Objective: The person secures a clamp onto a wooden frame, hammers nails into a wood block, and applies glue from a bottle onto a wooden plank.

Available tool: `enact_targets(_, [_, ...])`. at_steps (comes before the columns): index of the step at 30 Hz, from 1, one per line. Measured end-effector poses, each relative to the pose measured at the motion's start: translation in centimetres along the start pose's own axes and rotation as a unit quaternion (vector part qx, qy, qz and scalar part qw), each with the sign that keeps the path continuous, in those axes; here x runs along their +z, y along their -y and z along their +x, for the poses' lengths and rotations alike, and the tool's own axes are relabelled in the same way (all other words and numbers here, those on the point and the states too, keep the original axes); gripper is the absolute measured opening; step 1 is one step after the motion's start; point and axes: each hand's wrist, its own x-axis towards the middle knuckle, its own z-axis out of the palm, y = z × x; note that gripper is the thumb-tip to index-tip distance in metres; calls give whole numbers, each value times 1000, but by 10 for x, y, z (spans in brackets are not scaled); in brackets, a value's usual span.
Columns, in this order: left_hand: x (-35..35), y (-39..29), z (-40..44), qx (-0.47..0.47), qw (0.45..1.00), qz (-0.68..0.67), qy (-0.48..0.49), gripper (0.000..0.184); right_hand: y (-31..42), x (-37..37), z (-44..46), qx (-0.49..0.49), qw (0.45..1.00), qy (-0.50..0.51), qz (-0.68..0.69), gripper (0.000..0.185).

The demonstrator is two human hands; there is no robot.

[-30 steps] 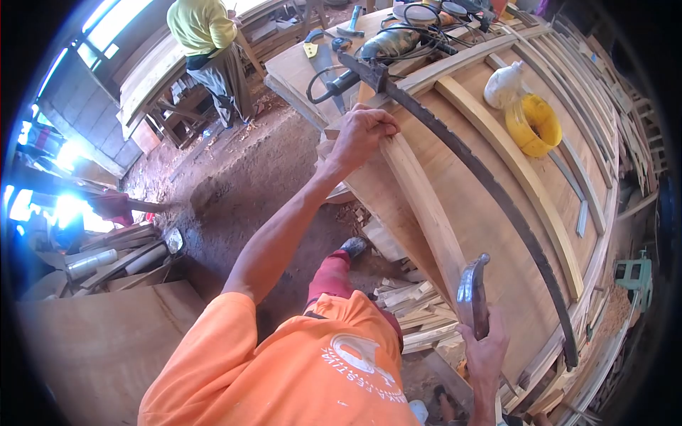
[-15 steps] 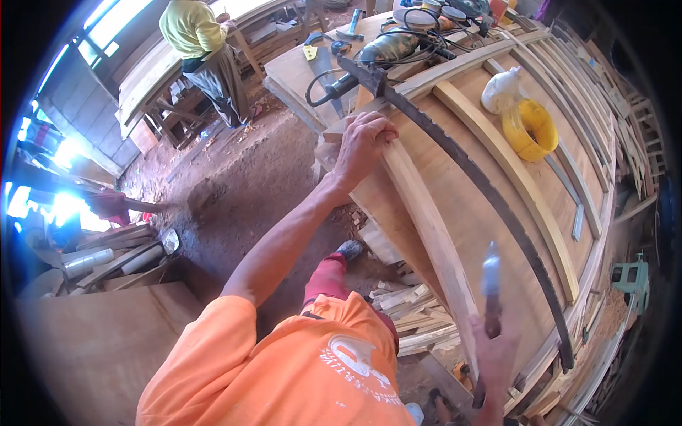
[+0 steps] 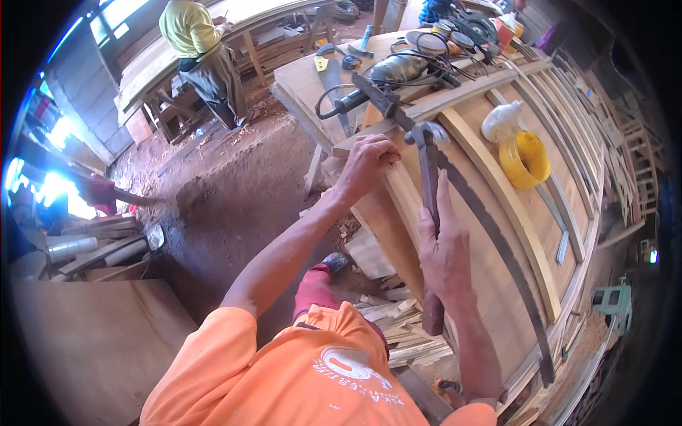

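Note:
My right hand grips a claw hammer by its dark handle, the metal head raised close to my left hand. My left hand is closed over the far end of a pale wooden strip along the near edge of the workpiece. Whether a nail sits between its fingers I cannot make out. Beside the strip runs a long dark notched metal bar, probably a bar clamp. A plywood panel with light wooden rails lies beneath.
A yellow ring-shaped tub and a white plastic bag rest on the panel. Power tools, cables, a handsaw and another hammer lie at the far end. A person in yellow stands at another bench. Offcuts litter the ground.
My right hand has swung the hammer up and forward from the strip's near part to beside my left hand. The left hand keeps its hold on the strip's end.

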Motion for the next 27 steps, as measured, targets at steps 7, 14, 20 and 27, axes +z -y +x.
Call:
enact_targets(7, [-3, -3, 1, 24, 1000, -13, 9, 9, -8, 17, -11, 20, 999, 13, -24, 66])
enact_targets(14, [-2, -2, 1, 31, 999, -14, 32, 10, -12, 15, -17, 1, 1000, -8, -21, 64])
enact_targets(20, [-2, -3, -9, 10, 999, -20, 32, 8, 1, 17, -26, 56, 998, -15, -35, 63])
enact_targets(27, [-4, 0, -7, 9, 999, -13, 41, 6, -5, 28, -15, -41, 998, -36, -29, 64])
